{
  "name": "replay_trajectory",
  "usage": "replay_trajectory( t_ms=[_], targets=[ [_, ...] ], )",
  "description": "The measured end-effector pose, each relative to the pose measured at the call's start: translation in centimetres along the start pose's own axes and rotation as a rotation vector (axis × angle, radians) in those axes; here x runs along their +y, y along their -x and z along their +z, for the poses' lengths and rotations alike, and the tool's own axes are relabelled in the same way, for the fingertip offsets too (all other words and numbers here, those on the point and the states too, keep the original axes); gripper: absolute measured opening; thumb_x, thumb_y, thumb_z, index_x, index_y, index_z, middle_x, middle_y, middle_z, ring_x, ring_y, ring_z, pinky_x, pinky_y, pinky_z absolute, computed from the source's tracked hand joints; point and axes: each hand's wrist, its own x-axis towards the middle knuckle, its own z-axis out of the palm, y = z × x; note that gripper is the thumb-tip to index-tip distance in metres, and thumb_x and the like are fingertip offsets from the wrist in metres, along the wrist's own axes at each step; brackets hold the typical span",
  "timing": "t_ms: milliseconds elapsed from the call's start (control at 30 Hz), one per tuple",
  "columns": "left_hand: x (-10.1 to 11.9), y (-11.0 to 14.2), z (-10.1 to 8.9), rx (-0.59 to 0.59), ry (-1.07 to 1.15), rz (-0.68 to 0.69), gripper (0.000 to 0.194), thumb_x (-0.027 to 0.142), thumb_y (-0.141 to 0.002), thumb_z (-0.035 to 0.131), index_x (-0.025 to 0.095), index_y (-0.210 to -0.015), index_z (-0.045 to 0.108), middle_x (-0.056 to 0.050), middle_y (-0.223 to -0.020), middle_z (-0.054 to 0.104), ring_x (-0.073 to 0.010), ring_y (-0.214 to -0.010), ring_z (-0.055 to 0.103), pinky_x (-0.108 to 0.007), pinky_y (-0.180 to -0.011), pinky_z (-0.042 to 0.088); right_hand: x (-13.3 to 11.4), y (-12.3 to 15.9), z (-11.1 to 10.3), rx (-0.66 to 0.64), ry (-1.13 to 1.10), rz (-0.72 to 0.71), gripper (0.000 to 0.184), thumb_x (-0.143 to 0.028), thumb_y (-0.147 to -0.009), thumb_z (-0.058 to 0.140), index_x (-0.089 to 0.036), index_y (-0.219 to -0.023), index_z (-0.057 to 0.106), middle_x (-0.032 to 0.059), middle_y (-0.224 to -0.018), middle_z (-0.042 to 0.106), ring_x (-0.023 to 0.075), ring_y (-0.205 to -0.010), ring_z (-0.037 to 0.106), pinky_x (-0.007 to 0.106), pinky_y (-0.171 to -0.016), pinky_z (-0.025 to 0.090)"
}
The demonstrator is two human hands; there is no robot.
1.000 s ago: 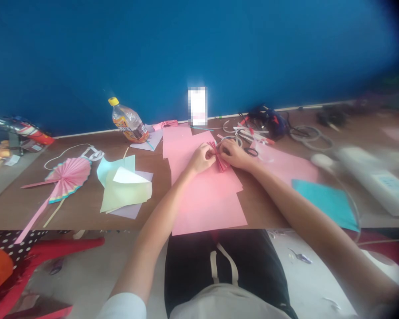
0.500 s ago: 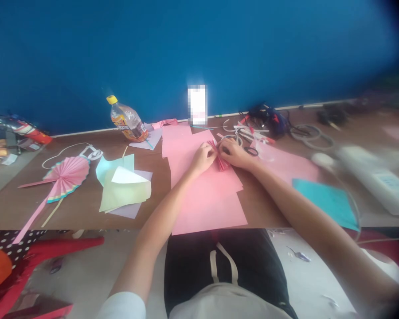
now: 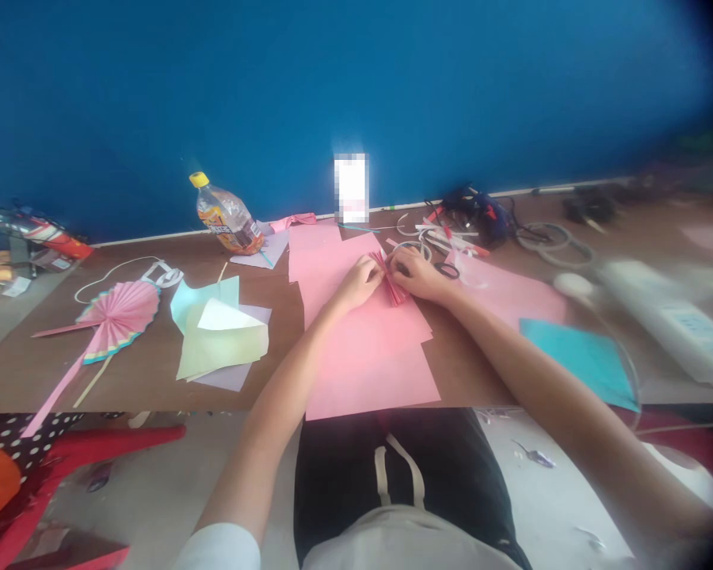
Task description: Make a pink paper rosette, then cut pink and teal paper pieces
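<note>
Between my hands stands a pleated strip of pink paper, its folds pressed together at the middle and spread a little at the near end. My left hand pinches it from the left side. From the right, the fingers of my right hand close on the same folds. Under both hands lie overlapping pink paper sheets. To the left rests a pink folded-paper fan with a blue and yellow rim, a stick and long pink strips.
A bottle with a yellow cap leans at the back. Pastel paper sheets lie left of my arm. Scissors, paper scraps and cables crowd the back right. A teal sheet and a white power strip sit on the right.
Both hands keep hold of the pleated pink paper in nearly the same place. The whole view has shifted very slightly.
</note>
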Motion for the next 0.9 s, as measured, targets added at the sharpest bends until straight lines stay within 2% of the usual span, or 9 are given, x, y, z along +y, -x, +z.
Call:
replay_trajectory(
  t_ms=[300, 467, 667, 900],
  targets=[
    [-0.38, 0.08, 0.23, 0.004, -0.034, 0.068, 0.015, 0.015, -0.09, 0.05, 0.018, -0.076, 0.05, -0.006, -0.092, 0.051, -0.0162, -0.084, 0.054, -0.032, -0.082, 0.047, 0.1, -0.07, -0.01, -0.023, 0.016, -0.003, 0.01, -0.015, -0.076, 0.05, -0.023, -0.072, 0.045, 0.0089, -0.098, 0.065, 0.0268, -0.097, 0.058, 0.045, -0.094, 0.037],
    [-0.49, -0.02, 0.52, 0.033, -0.037, 0.045, 0.015, 0.015, -0.09, 0.052, 0.017, -0.075, 0.05, -0.005, -0.091, 0.051, -0.0158, -0.083, 0.054, -0.031, -0.08, 0.047, 0.19, -0.06, -0.07, 0.023, -0.021, 0.028, 0.009, -0.014, -0.075, 0.05, -0.023, -0.072, 0.048, 0.0073, -0.095, 0.065, 0.0258, -0.096, 0.058, 0.043, -0.093, 0.038],
    [-0.58, -0.03, 0.54, 0.036, -0.016, 0.029, 0.016, 0.018, -0.091, 0.052, 0.017, -0.075, 0.051, -0.006, -0.091, 0.052, -0.0167, -0.085, 0.055, -0.032, -0.081, 0.047, 0.08, -0.01, -0.43, 0.037, -0.072, 0.092, 0.012, -0.015, -0.076, 0.049, -0.021, -0.081, 0.059, 0.006, -0.091, 0.066, 0.0244, -0.091, 0.057, 0.04, -0.088, 0.041],
    [-0.61, -0.03, 0.52, 0.047, -0.022, 0.015, 0.015, 0.018, -0.09, 0.052, 0.017, -0.075, 0.051, -0.006, -0.091, 0.053, -0.0171, -0.085, 0.056, -0.032, -0.081, 0.048, 0.07, -0.07, -0.18, 0.015, -0.033, 0.054, 0.008, -0.022, -0.082, 0.051, -0.022, -0.079, 0.058, 0.0046, -0.09, 0.067, 0.0236, -0.087, 0.057, 0.041, -0.091, 0.039]
  ],
)
